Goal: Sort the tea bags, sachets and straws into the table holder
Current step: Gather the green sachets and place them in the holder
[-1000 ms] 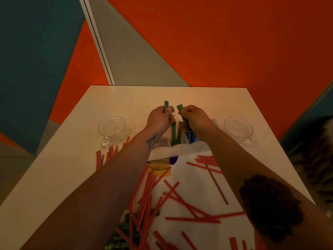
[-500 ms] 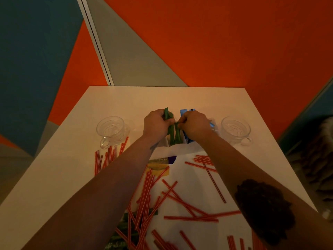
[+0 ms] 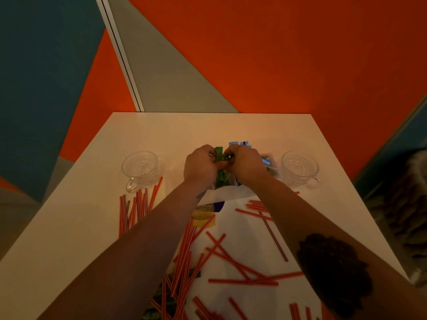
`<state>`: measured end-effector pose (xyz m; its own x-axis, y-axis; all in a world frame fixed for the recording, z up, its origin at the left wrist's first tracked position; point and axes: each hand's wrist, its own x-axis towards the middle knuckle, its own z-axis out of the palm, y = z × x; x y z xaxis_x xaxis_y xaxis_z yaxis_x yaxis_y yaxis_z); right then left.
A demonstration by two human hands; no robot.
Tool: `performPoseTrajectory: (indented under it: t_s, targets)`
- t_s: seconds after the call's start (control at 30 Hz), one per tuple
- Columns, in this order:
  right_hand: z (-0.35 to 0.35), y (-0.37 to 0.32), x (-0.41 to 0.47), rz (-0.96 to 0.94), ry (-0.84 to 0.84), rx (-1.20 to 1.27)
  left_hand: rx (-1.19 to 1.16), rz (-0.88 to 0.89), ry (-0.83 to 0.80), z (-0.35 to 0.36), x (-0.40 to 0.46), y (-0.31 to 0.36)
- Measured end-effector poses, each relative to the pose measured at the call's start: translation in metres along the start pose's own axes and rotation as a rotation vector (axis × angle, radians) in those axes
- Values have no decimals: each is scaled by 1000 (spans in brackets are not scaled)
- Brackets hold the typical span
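Left hand (image 3: pixel 202 166) and right hand (image 3: pixel 246 163) both grip the green sachets (image 3: pixel 219 155). Red-striped straws (image 3: pixel 242 281) litter the white table (image 3: pixel 80 227)

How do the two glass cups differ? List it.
The left cup has red straws lying against its near side; the right cup has almost none near it. The left cup's handle points toward the person, the right cup's toward the table's right edge. Both are clear, patterned and upright.
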<state>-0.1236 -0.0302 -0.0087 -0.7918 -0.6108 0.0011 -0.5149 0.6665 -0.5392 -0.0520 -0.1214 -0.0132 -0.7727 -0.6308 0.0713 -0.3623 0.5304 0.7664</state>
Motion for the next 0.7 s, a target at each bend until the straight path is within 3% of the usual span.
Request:
performPoseTrajectory:
  t_s: [0.23, 0.33, 0.53, 0.7]
  targets:
    - [1, -3, -3, -18, -81, -84, 57, 10, -30, 1, 1, -5]
    - [3, -4, -6, -18, -46, -90, 104, 12, -37, -1, 1, -7]
    - [-6, -8, -14, -17, 72, -23, 169, 106, 128, -22, -6, -2]
    - [-7, -21, -38, -59, 128, 42, 177, 135, 169, -55, -30, -18]
